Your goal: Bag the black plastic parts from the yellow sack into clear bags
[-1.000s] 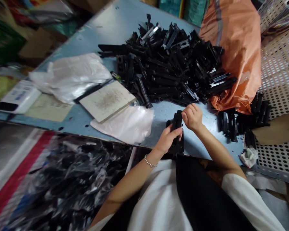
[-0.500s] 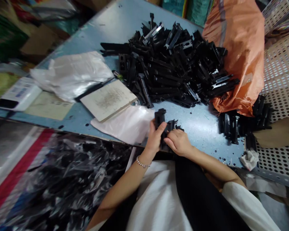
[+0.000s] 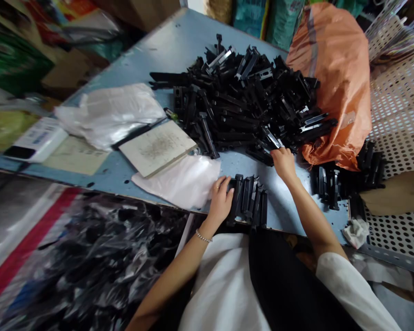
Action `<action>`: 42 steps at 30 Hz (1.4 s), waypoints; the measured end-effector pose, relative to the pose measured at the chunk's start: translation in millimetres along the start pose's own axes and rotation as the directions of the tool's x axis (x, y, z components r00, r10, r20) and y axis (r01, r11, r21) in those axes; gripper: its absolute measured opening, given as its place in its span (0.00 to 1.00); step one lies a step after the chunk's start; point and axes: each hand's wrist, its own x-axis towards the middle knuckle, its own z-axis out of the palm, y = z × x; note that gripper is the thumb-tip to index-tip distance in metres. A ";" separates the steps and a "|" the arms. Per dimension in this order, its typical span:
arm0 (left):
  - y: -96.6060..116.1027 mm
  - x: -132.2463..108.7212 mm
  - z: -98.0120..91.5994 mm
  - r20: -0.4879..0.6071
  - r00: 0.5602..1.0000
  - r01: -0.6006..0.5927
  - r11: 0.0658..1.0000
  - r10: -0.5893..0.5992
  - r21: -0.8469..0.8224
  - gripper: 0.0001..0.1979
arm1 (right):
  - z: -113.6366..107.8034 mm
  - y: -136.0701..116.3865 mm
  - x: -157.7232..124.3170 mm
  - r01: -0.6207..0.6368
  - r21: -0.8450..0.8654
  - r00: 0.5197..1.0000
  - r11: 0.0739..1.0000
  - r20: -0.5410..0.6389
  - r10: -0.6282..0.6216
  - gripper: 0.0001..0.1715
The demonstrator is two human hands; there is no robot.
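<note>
A short row of long black plastic parts [image 3: 249,197] lies side by side at the table's front edge. My left hand [image 3: 221,198] rests at the left end of this row, its fingers stretched out and touching the nearest part. Farther off, my right hand [image 3: 284,164] is at the front of a big heap of the same black parts [image 3: 234,101]. Its fingers are curled on the near end of a black part with a shiny metal strip [image 3: 273,138]; the fingertips are partly hidden.
Left of the row lie a white plastic bag [image 3: 182,184], a smudged pale board [image 3: 158,146] and another clear bag [image 3: 113,112]. An orange woven sack [image 3: 334,82] stands right of the heap, beside more black parts [image 3: 327,186] and a perforated crate [image 3: 396,138]. Bagged black parts [image 3: 100,271] sit below left.
Both hands were together on an upright black part above the row. That part is now down with the row; my right hand has moved forward and right to the heap, my left has loosened.
</note>
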 end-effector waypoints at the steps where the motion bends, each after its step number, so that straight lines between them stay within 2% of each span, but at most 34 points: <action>1: 1.3 1.1 1.4 0.022 1.000 -0.021 1.000 0.020 0.017 0.22 | 0.6 1.3 -6.3 0.020 0.011 1.000 1.000 -0.005 -0.020 0.19; 5: 5.2 6.3 7.3 0.040 0.999 -0.003 1.000 0.004 -0.012 0.22 | 8.0 5.9 -23.3 0.089 0.059 0.996 0.994 -0.015 -0.088 0.23; 7: 5.0 7.4 5.3 0.002 0.999 0.040 0.991 -0.040 -0.124 0.21 | 9.0 13.1 -28.9 0.077 0.141 0.997 0.987 -0.018 -0.075 0.20; 9: 6.7 6.3 -1.6 -0.052 0.995 0.070 0.970 -0.085 -0.235 0.21 | 4.6 23.5 -36.8 0.030 0.308 0.999 0.951 0.013 -0.035 0.15; 10: 9.7 4.9 -6.0 -0.087 0.991 0.078 0.961 -0.105 -0.267 0.21 | 0.4 28.3 -42.4 -0.013 0.420 0.998 0.908 0.061 -0.014 0.14; 12: 22.0 2.3 -13.6 -0.138 0.982 0.081 0.950 -0.128 -0.302 0.21 | -10.5 32.9 -57.5 -0.132 0.636 0.982 0.760 0.190 0.012 0.15; 14: 41.7 2.7 -16.2 -0.092 0.986 0.088 0.913 -0.136 -0.399 0.23 | -22.0 26.4 -76.3 -0.204 0.776 0.966 0.596 0.260 -0.008 0.18; 15: 53.0 4.7 -15.4 -0.024 0.990 0.111 0.861 -0.141 -0.497 0.24 | -27.3 19.0 -86.1 -0.194 0.819 0.968 0.541 0.250 -0.030 0.19; 17: 74.3 12.1 -11.6 0.139 0.976 0.216 0.652 -0.168 -0.727 0.27 | -36.6 -1.1 -103.7 -0.096 0.859 0.977 0.503 0.179 -0.119 0.21; 19: 90.0 20.9 -9.4 0.263 0.942 0.326 0.396 -0.206 -0.858 0.27 | -44.8 -20.9 -115.1 0.033 0.856 0.963 0.515 0.111 -0.246 0.20; 20: 95.2 24.2 -10.1 0.303 0.927 0.362 0.313 -0.222 -0.878 0.25 | -48.8 -28.3 -117.6 0.092 0.843 0.958 0.531 0.072 -0.279 0.20; 21: 98.8 26.3 -12.2 0.334 0.913 0.391 0.268 -0.233 -0.880 0.23 | -52.7 -33.3 -117.8 0.144 0.818 0.960 0.557 0.021 -0.279 0.20; 23: 103.1 25.9 -19.1 0.405 0.885 0.456 0.254 -0.230 -0.853 0.20 | -59.3 -37.4 -112.0 0.233 0.723 0.970 0.651 -0.124 -0.209 0.23; 25: 106.2 20.6 -26.2 0.509 0.835 0.548 0.236 -0.208 -0.803 0.20 | -63.0 -37.1 -100.6 0.312 0.567 0.946 0.763 -0.263 -0.192 0.26; 27: 109.7 13.9 -30.5 0.602 0.775 0.631 0.190 -0.192 -0.752 0.21 | -62.6 -38.2 -87.3 0.399 0.432 0.908 0.809 -0.305 -0.285 0.27; 29: 112.1 10.3 -32.7 0.621 0.756 0.653 0.165 -0.207 -0.740 0.21 | -59.5 -43.3 -76.0 0.429 0.423 0.899 0.798 -0.281 -0.335 0.28; 33: 105.7 18.0 -42.0 0.540 0.779 0.606 0.164 -0.319 -0.778 0.22 | -54.9 -62.3 -72.0 0.283 0.643 0.955 0.712 -0.116 -0.274 0.30; 35: 99.0 24.7 -51.7 0.510 0.778 0.592 0.157 -0.367 -0.791 0.25 | -54.1 -72.7 -81.9 0.353 0.647 0.917 0.676 -0.096 -0.387 0.31; 38: 93.3 29.5 -64.4 0.485 0.787 0.576 0.171 -0.383 -0.799 0.27 | -50.3 -90.0 -106.5 0.552 0.545 0.799 0.631 -0.129 -0.588 0.32; 39: 92.8 29.2 -66.5 0.468 0.798 0.563 0.192 -0.378 -0.804 0.26 | -48.2 -96.0 -115.0 0.558 0.551 0.788 0.621 -0.117 -0.604 0.30; 40: 92.1 28.0 -67.4 0.437 0.816 0.538 0.222 -0.377 -0.813 0.26 | -46.1 -101.5 -122.3 0.519 0.592 0.802 0.617 -0.087 -0.591 0.29; 42: 86.9 24.1 -66.6 0.323 0.861 0.455 0.312 -0.393 -0.834 0.27 | -42.3 -109.0 -130.3 0.365 0.726 0.832 0.583 0.027 -0.554 0.27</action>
